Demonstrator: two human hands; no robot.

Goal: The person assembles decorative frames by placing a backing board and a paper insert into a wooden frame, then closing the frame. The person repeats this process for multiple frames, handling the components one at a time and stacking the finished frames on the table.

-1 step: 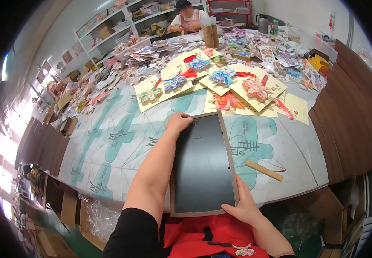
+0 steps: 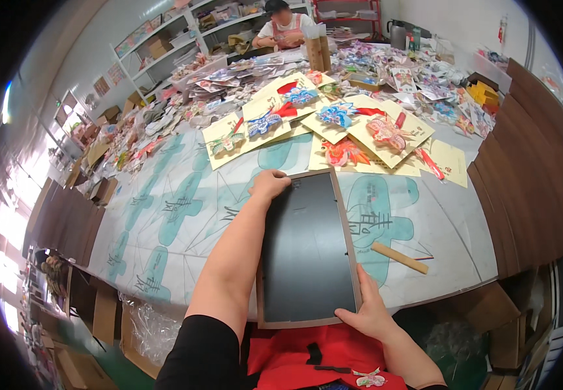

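Observation:
A rectangular picture frame [image 2: 308, 250] with a dark backing panel and a thin brown rim lies in front of me, its near end over the table's edge. My left hand [image 2: 270, 184] grips the far left corner, fingers curled over the rim. At the near right corner, my right hand [image 2: 366, 305] holds the frame with the thumb on top and fingers along the side. A flat wooden strip [image 2: 399, 258] rests on the table to the right of the frame. Beyond it lie several cream cards [image 2: 450, 161] bearing colourful butterfly- and fish-like ornaments with red ribbons.
The table's white covering [image 2: 454, 224] has green shapes and dark lettering. Stacked brown frames [image 2: 528, 175] rise on the right, more brown boards [image 2: 60, 218] on the left. Heaps of paper pieces cover the far side, where another person [image 2: 286, 32] sits. Cardboard boxes [image 2: 80, 367] stand below.

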